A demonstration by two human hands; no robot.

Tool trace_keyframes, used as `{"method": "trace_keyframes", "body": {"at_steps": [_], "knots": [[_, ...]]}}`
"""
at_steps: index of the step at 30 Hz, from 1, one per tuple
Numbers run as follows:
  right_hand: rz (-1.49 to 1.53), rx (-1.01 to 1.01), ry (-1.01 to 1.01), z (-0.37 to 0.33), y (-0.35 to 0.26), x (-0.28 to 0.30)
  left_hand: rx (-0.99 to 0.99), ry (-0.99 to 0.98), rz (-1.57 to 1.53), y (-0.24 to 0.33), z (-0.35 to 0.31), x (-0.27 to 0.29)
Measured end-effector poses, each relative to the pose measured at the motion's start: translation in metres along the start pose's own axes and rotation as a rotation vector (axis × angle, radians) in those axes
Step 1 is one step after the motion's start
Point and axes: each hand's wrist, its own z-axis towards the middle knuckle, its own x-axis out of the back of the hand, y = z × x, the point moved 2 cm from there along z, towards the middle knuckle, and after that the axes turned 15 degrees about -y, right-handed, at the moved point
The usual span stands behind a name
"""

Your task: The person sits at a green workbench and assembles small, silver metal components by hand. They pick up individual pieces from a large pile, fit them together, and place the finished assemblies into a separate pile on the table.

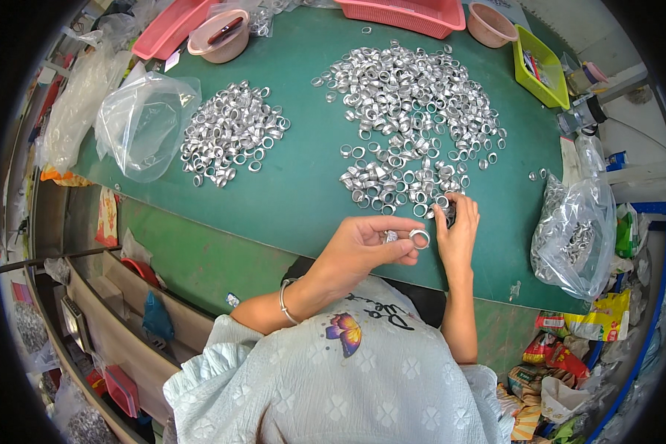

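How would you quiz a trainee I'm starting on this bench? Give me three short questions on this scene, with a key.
1. True or false: the left hand holds a metal ring.
2. What colour is the basket at the table's far right: A pink, B blue, C yellow-green?
3. Which hand is at the near edge of the larger ring pile?

Key: 1 true; 2 C; 3 the right hand.

- We saw a pink bowl (220, 55) holding a dark red object (225, 29).
- We noticed a lime-green basket (538, 90) beside a second pink bowl (485, 35).
- We also spotted a yellow packet (605, 317), lower right.
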Motion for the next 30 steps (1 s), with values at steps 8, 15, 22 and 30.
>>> {"method": "trace_keyframes", "body": {"at_steps": [8, 15, 22, 30], "knots": [[0.432, -0.073, 0.152, -0.006, 0.005, 0.004, -0.027, 0.009, 0.016, 0.0, 0.002, -0.001], [1.984, -0.097, -0.255, -0.02, -0.016, 0.015, -0.01, -0.018, -0.448, -0.03, 0.017, 0.018], [0.579, 0.287, -0.008, -0.028, -0.051, 0.032, 0.14, -0.057, -0.202, -0.039, 0.025, 0.017], [0.424, -0.099, 0.161, -0.015, 0.014, 0.042, 0.075, -0.024, -0.103, -0.036, 0.023, 0.017]]}}
